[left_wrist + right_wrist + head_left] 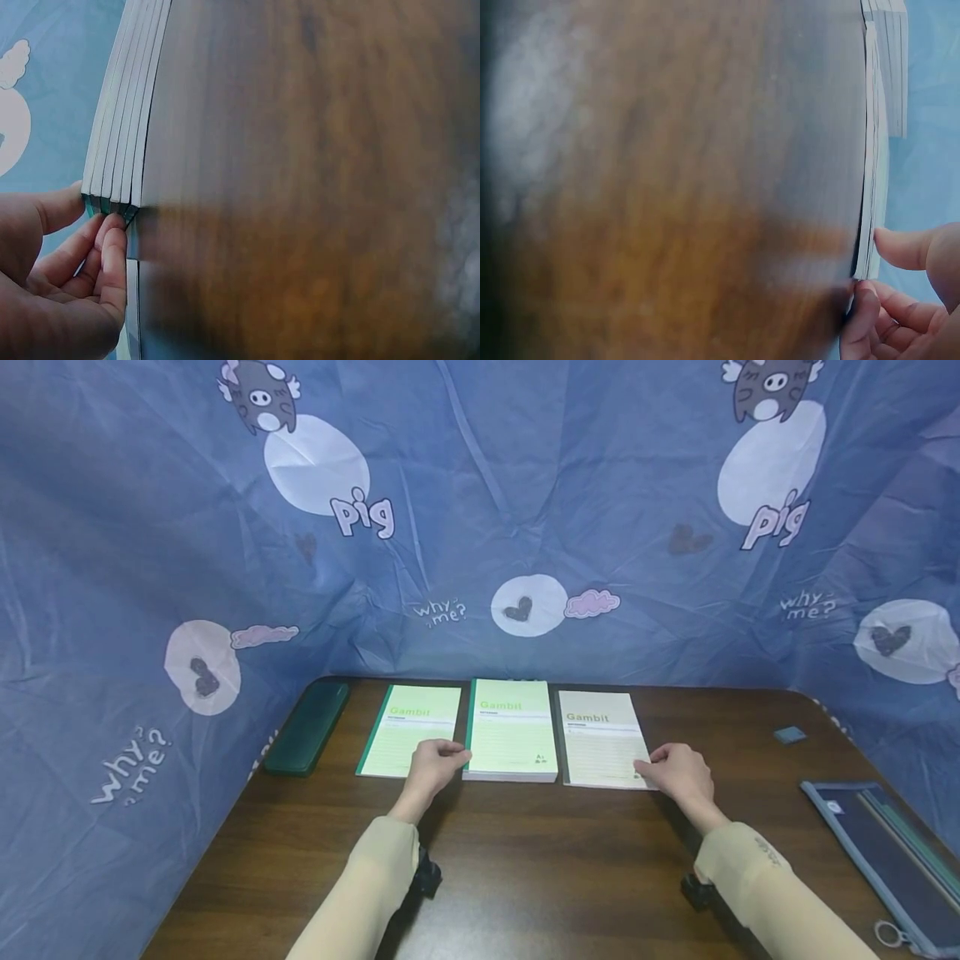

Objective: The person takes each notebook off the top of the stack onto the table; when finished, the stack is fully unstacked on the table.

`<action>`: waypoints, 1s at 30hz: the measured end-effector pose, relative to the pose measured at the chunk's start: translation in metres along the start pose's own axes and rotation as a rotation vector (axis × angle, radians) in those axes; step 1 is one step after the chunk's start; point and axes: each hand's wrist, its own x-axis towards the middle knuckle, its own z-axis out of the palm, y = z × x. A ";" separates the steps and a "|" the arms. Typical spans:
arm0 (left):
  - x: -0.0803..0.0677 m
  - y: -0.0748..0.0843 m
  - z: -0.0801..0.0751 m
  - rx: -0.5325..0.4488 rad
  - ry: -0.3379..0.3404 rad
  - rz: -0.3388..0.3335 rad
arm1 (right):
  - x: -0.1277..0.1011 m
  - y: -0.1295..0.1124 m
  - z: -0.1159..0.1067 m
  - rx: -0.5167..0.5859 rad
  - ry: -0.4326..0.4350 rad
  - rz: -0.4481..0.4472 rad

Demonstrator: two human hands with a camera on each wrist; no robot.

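Now hands [433, 767] [675, 770] pinch notebooks [512, 729] [602, 739] (near corners).

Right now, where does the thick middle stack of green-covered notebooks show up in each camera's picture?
Head: thick middle stack of green-covered notebooks, centre of the dark wooden table, left hand at its near-left corner.
Left wrist: upper left, edge-on.
Right wrist: probably the top-right edge.
Shared landmark: the table.

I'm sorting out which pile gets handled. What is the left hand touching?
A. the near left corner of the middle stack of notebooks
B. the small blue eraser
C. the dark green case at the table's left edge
A: the left hand takes the near left corner of the middle stack of notebooks; the left wrist view shows fingers at that corner.
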 end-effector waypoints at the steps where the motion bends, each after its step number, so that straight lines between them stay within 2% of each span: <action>1: 0.000 0.000 0.000 -0.001 0.001 0.000 | 0.000 0.000 0.000 0.002 0.000 0.003; 13: 0.000 0.002 0.002 -0.012 0.002 -0.004 | 0.000 0.001 -0.001 0.021 -0.016 -0.009; 18: -0.001 0.001 0.002 -0.003 0.001 0.004 | 0.001 -0.001 -0.002 0.019 0.054 -0.074; 23: -0.001 0.000 0.002 -0.004 0.006 0.010 | 0.004 -0.014 0.001 0.065 0.130 -0.140; 26: -0.002 -0.001 0.002 -0.009 0.010 0.008 | 0.006 -0.026 0.004 0.109 0.111 -0.156; 30: -0.002 -0.001 0.002 -0.009 0.010 0.012 | 0.010 -0.042 0.010 0.201 0.036 -0.159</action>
